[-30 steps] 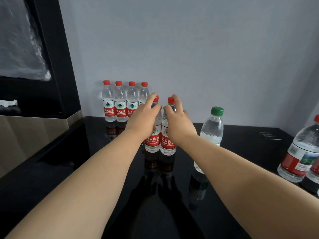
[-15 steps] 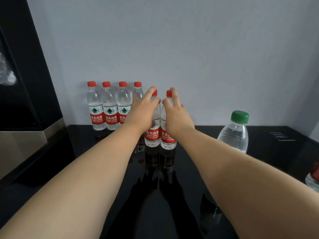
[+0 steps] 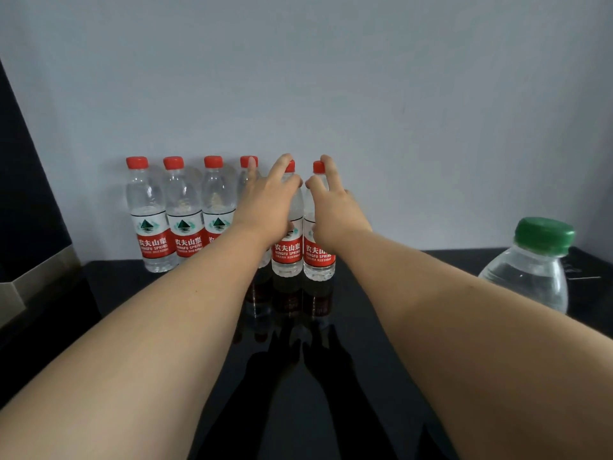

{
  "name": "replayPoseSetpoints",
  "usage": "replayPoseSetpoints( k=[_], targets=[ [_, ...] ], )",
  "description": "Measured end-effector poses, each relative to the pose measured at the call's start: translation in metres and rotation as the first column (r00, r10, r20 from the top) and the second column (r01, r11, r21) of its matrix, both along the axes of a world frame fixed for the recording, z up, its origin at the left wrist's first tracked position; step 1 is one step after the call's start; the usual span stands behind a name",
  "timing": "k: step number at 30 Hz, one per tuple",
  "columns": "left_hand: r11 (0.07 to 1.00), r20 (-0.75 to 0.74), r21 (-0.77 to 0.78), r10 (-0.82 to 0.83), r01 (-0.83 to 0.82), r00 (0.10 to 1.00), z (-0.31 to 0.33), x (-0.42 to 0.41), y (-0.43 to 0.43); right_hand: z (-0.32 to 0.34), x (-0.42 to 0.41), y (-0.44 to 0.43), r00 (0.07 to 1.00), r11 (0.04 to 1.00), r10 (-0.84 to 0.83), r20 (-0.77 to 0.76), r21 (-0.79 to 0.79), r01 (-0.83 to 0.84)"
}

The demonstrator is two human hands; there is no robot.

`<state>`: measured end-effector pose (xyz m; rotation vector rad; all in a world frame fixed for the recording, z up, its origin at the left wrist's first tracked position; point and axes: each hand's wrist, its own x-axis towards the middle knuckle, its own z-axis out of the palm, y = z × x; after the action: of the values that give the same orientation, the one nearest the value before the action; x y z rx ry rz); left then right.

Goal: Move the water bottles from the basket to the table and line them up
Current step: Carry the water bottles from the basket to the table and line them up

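Several clear water bottles with red caps and red labels stand in a row on the glossy black table (image 3: 381,327), against the pale wall. The left three (image 3: 184,224) stand free. The bottle beside them (image 3: 248,162) is mostly hidden behind my left hand. My left hand (image 3: 268,207) wraps the upper body of the fifth bottle (image 3: 287,252), fingers reaching up to its cap. My right hand (image 3: 335,210) holds the sixth bottle (image 3: 318,257) the same way, at the row's right end. Both bottles stand upright on the table, touching each other. No basket is in view.
A larger clear bottle with a green cap (image 3: 530,270) stands at the right, nearer to me than the row. A black cabinet (image 3: 26,194) with a metal ledge (image 3: 33,277) borders the table's left side. The wall runs right behind the row.
Both hands pushed their two bottles away from me, from in front of the row to the row's right end near the wall. The view has also shifted forward and left.
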<state>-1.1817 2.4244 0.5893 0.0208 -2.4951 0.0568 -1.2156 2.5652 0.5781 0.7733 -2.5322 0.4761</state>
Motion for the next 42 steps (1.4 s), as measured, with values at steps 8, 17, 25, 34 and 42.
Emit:
replayPoseSetpoints(
  k=[8, 17, 25, 34, 42],
  targets=[
    [0.998, 0.018, 0.064, -0.007, 0.005, 1.0, -0.004, -0.019, -0.013, 0.0, -0.017, -0.011, 1.0, 1.0, 0.011, 0.012, -0.023, -0.011],
    [0.998, 0.02, 0.062, 0.006, -0.007, 1.0, -0.006, -0.031, -0.018, -0.001, -0.034, -0.019, 1.0, 1.0, 0.002, 0.0, -0.013, -0.002],
    [0.998, 0.021, 0.06, -0.002, 0.001, 1.0, -0.01, -0.043, -0.024, -0.001, -0.045, -0.024, 1.0, 1.0, -0.011, -0.007, -0.01, 0.011],
    [0.997, 0.021, -0.072, 0.037, -0.036, 0.999, -0.01, -0.049, -0.031, -0.003, -0.049, -0.025, 1.0, 1.0, -0.001, 0.003, -0.013, 0.001],
    [0.962, -0.017, -0.241, 0.13, -0.13, 0.991, -0.007, -0.038, -0.024, 0.001, -0.05, -0.03, 0.988, 0.978, 0.098, 0.122, -0.197, -0.072]
  ],
)
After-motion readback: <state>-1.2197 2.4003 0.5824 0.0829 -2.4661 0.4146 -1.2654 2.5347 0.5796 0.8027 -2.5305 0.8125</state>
